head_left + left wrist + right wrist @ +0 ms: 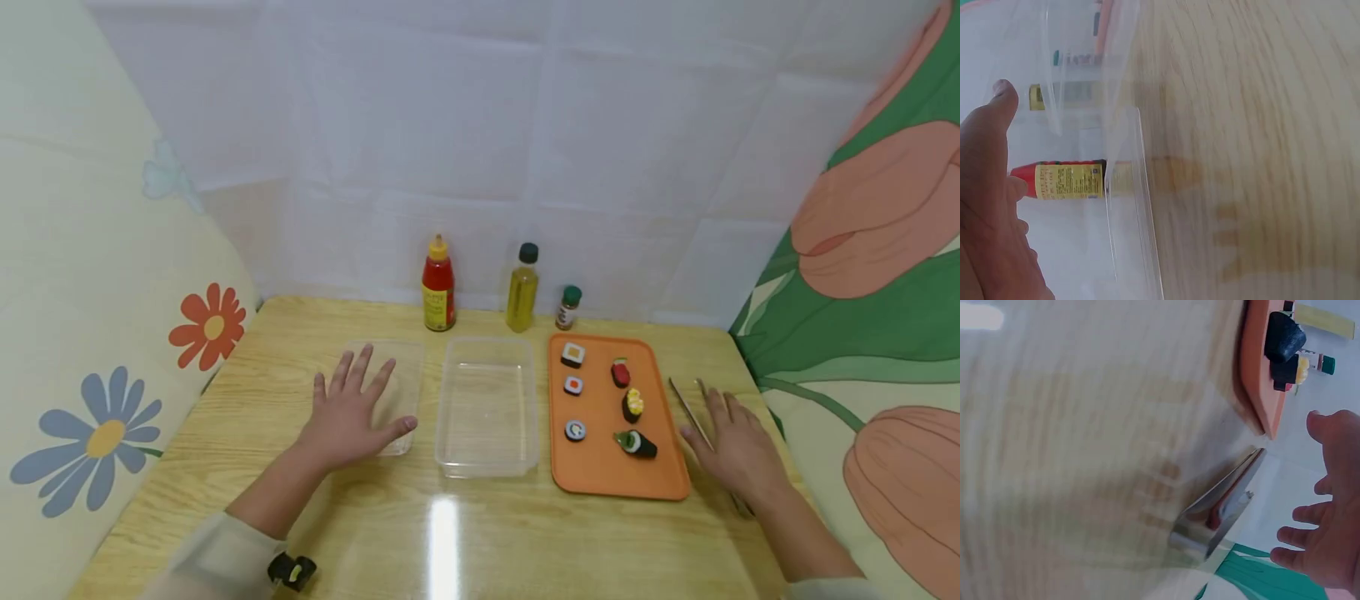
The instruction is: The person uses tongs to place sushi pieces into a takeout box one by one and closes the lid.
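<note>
My left hand [348, 417] is spread, its fingers straight, over a clear flat plastic lid [399, 392]. In the left wrist view a gap shows between that hand [991, 212] and the lid [1132, 231]. My right hand [738, 446] hovers with extended fingers above metal tongs [688, 410], partly covering them. The tongs [1191, 539] lie on the table, bend towards me, and nothing is in the hand [1338, 512]. Between the hands are a clear plastic container [487, 421] and an orange tray [600, 475] bearing several sushi pieces, including a hand roll [637, 445].
Along the back of the wooden table [375, 525] stand a red sauce bottle [438, 292], an oil bottle [522, 292] and a small green-capped jar [567, 310]. A white cloth [427, 125] hangs behind them, with flowered cloths on both sides.
</note>
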Demonstrator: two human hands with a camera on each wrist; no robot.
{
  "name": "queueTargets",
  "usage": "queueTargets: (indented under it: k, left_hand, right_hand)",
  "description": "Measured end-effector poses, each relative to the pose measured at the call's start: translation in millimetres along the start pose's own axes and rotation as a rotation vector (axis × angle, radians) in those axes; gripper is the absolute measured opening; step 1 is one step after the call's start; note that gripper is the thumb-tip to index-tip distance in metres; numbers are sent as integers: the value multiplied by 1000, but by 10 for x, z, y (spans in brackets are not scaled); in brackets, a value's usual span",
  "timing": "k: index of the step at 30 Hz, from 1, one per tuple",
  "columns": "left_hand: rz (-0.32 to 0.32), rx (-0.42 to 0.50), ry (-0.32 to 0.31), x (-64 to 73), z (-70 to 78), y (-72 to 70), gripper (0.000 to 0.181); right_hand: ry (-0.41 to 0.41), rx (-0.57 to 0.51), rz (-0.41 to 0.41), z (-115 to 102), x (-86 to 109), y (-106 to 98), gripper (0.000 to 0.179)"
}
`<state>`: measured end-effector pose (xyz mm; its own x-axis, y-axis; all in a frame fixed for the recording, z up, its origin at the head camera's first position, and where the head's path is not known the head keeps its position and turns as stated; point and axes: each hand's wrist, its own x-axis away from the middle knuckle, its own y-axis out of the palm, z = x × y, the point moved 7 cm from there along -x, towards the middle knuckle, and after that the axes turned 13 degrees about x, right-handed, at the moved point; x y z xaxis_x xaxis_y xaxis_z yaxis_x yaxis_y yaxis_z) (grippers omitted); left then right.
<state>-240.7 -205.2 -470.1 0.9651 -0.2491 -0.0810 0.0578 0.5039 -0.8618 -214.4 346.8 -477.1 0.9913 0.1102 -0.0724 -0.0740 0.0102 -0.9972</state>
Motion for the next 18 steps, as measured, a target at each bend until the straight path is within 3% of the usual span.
queueTargets:
  k: [12,18]
  left_hand:
    - [-3,142,63,17,230,66,98]
    - [-19,142,62,7,242,118,99]
  right_hand:
    - [50,-1,-60,194,123,176,89]
    - [84,-4,-129,256,184,256,96]
